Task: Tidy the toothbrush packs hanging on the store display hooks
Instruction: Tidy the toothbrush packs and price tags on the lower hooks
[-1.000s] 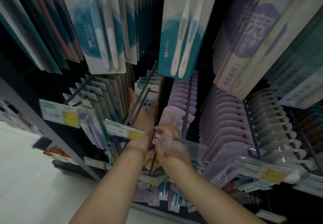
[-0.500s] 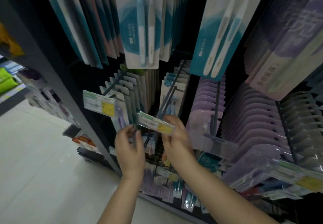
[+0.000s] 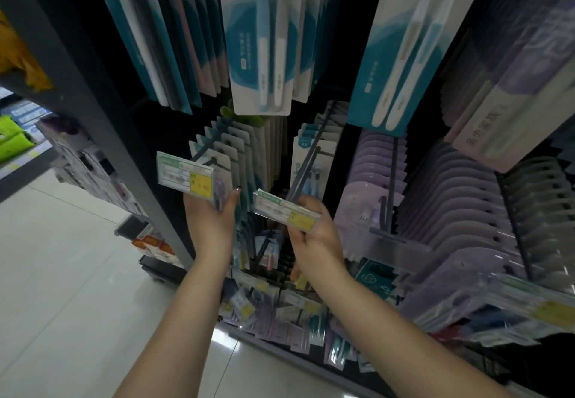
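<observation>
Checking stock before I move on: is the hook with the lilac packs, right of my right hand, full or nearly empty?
Full: the lilac packs hang stacked one behind another along the hook's whole visible length.

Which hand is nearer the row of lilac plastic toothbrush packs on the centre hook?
Right. The right hand is just left of the lilac packs, behind a yellow-cornered price tag. The left hand is further left, at the purple toothbrush pack.

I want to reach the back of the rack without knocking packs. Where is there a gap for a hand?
Dark gaps run beside the purple packs: one between them and the white-blue packs, one on their right. Around the left hand and right hand it is crowded: price tags, hook wires and packs sit close together.
</observation>
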Action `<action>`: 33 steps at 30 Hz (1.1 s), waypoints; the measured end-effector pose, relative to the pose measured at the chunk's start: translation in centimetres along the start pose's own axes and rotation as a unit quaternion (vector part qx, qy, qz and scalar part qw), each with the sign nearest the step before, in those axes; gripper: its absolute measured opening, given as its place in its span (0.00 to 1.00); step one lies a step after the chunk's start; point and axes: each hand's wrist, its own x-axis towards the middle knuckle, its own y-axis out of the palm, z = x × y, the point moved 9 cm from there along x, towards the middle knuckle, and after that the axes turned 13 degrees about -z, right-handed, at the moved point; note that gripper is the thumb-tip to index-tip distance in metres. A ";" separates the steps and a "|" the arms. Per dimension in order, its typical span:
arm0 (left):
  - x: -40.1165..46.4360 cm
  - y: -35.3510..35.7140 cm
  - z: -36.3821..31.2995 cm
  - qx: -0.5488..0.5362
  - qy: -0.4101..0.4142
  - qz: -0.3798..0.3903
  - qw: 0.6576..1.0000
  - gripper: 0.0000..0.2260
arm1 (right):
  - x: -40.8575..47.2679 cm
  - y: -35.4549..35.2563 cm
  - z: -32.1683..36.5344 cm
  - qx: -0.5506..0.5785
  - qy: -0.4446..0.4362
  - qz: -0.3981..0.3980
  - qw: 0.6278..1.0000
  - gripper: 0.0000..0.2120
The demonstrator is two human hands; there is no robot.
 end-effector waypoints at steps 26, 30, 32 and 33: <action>-20.5 3.2 -2.7 -0.073 0.133 0.153 0.977 0.15 | -5.7 -13.5 -7.5 -0.041 0.013 -0.061 0.997 0.08; -25.0 5.1 -6.3 -0.122 0.188 0.227 0.948 0.12 | -7.8 -18.0 -9.0 -0.057 0.026 -0.107 0.992 0.06; -26.2 5.9 -8.4 -0.136 0.191 0.236 0.943 0.14 | -8.3 -20.8 -9.6 -0.062 0.035 -0.162 0.984 0.05; -26.4 6.2 -9.5 -0.143 0.186 0.236 0.943 0.15 | -8.4 -22.3 -9.6 -0.058 0.038 -0.194 0.978 0.06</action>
